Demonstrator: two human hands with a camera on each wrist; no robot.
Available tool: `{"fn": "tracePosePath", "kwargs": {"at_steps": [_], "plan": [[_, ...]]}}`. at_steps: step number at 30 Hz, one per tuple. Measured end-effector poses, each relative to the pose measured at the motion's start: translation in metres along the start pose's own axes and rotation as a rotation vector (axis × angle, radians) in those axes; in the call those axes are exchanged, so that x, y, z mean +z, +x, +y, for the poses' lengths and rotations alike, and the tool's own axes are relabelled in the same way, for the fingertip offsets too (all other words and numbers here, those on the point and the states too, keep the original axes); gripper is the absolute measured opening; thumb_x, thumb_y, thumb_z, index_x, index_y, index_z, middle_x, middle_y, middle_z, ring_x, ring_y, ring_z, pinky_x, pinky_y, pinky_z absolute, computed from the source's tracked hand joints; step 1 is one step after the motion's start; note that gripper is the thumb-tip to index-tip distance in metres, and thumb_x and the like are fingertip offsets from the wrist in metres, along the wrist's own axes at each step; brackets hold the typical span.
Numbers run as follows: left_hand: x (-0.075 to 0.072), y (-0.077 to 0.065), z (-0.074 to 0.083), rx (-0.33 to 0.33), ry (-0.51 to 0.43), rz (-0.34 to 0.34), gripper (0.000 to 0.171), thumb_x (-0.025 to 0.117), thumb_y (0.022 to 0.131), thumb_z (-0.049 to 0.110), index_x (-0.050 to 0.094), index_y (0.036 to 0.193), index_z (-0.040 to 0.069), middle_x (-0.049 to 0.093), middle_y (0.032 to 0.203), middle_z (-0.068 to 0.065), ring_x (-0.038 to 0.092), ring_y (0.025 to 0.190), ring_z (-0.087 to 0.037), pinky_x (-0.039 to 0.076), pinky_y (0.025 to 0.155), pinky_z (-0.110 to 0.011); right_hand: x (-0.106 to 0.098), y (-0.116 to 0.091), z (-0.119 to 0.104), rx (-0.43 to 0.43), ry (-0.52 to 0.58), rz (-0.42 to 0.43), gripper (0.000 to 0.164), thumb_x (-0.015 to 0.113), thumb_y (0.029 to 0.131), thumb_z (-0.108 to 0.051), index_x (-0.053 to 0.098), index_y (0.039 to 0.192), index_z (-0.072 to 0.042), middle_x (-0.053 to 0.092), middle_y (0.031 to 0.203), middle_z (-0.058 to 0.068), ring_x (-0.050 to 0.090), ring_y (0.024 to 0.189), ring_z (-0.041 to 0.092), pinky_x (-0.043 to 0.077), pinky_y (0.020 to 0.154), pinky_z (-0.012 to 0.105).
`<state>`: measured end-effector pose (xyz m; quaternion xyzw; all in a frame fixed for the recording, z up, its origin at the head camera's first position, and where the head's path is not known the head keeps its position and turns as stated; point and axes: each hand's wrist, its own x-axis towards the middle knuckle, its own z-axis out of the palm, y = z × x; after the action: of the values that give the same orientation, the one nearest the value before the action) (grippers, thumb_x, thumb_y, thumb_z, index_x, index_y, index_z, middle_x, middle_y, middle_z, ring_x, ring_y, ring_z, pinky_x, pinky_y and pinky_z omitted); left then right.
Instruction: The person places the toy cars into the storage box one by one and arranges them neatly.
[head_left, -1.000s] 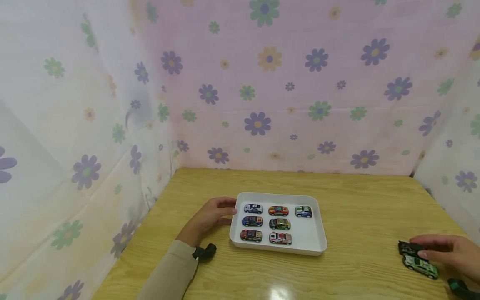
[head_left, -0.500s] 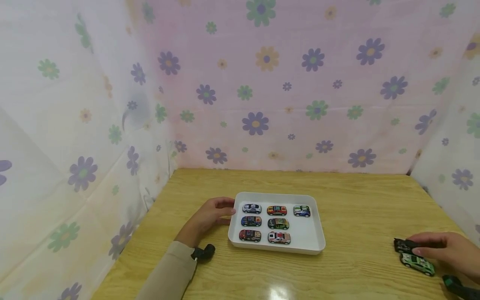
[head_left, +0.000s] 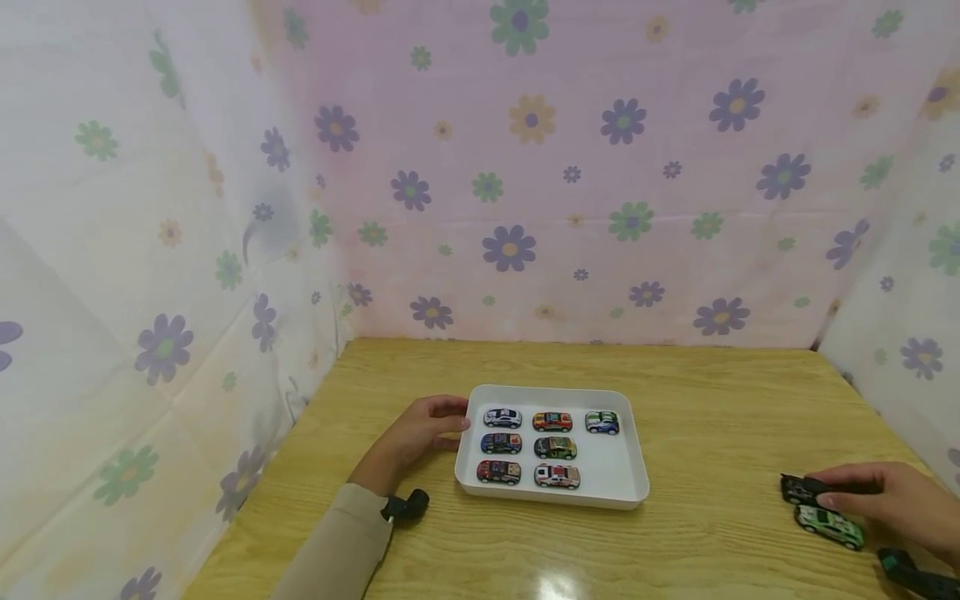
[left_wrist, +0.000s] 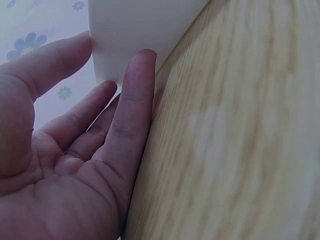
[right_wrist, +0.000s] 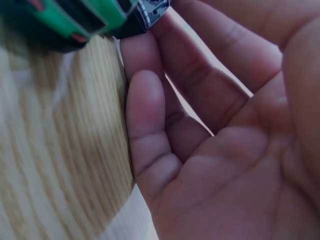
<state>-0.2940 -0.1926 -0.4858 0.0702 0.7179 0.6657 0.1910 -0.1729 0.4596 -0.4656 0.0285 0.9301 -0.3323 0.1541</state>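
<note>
A white tray (head_left: pixel 611 475) on the wooden table holds several small toy cars, among them a red-and-yellow car (head_left: pixel 552 422) and a white-and-blue one (head_left: pixel 602 422). At the tray's left wall is my left hand (head_left: pixel 423 429); in the left wrist view its fingers are loosely extended, with fingertips right at the tray (left_wrist: pixel 135 35). Far to the right, my right hand (head_left: pixel 892 500) pinches a black toy car (head_left: pixel 797 490) between thumb and fingers, partly covering it. A green toy car (head_left: pixel 829 527) lies close in front of that one.
The wooden table (head_left: pixel 697 533) spans the space between the tray and the right-hand cars. Flower-patterned curtains (head_left: pixel 570 275) rise behind it and along both sides. Black wrist devices (head_left: pixel 408 505) are strapped to the arms.
The head view has shifted slightly. My right hand and the black car have moved a little left relative to the green car. My left hand stays at the tray.
</note>
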Motion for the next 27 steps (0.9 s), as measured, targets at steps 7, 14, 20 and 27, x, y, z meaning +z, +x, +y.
{"fn": "tracePosePath", "kwargs": {"at_steps": [7, 14, 20, 27], "plan": [[-0.002, 0.000, -0.003, 0.005, -0.011, 0.002, 0.049, 0.073, 0.097, 0.014, 0.058, 0.142, 0.002, 0.062, 0.140, -0.017, 0.067, 0.117, -0.026, 0.063, 0.092, -0.043, 0.002, 0.000, -0.004, -0.044, 0.025, -0.002, 0.064, 0.074, 0.095, -0.041, 0.062, 0.135, 0.009, 0.064, 0.132, 0.033, 0.070, 0.106, 0.033, 0.062, 0.085, 0.044], [-0.003, -0.001, -0.003, 0.003, 0.003, 0.003, 0.048, 0.073, 0.098, 0.015, 0.058, 0.142, 0.003, 0.062, 0.140, -0.016, 0.067, 0.117, -0.025, 0.063, 0.092, -0.043, 0.001, 0.001, -0.007, -0.091, 0.007, -0.013, 0.062, 0.073, 0.097, -0.039, 0.063, 0.135, 0.009, 0.067, 0.130, 0.028, 0.070, 0.100, 0.014, 0.062, 0.084, 0.041], [-0.002, -0.002, -0.001, 0.007, 0.003, -0.003, 0.047, 0.073, 0.098, 0.015, 0.058, 0.141, 0.003, 0.062, 0.140, -0.016, 0.067, 0.117, -0.025, 0.063, 0.092, -0.044, -0.002, 0.002, -0.013, -0.156, -0.067, -0.014, 0.052, 0.069, 0.100, -0.032, 0.065, 0.132, 0.008, 0.072, 0.123, 0.023, 0.067, 0.092, -0.001, 0.062, 0.077, 0.031], [-0.001, -0.002, 0.000, 0.010, -0.002, -0.009, 0.047, 0.072, 0.098, 0.013, 0.058, 0.142, 0.002, 0.062, 0.140, -0.017, 0.067, 0.118, -0.026, 0.063, 0.092, -0.044, -0.002, 0.003, -0.019, -0.276, -0.106, -0.009, 0.043, 0.070, 0.100, -0.027, 0.068, 0.128, 0.006, 0.076, 0.114, 0.016, 0.067, 0.088, -0.005, 0.060, 0.070, 0.025]]}}
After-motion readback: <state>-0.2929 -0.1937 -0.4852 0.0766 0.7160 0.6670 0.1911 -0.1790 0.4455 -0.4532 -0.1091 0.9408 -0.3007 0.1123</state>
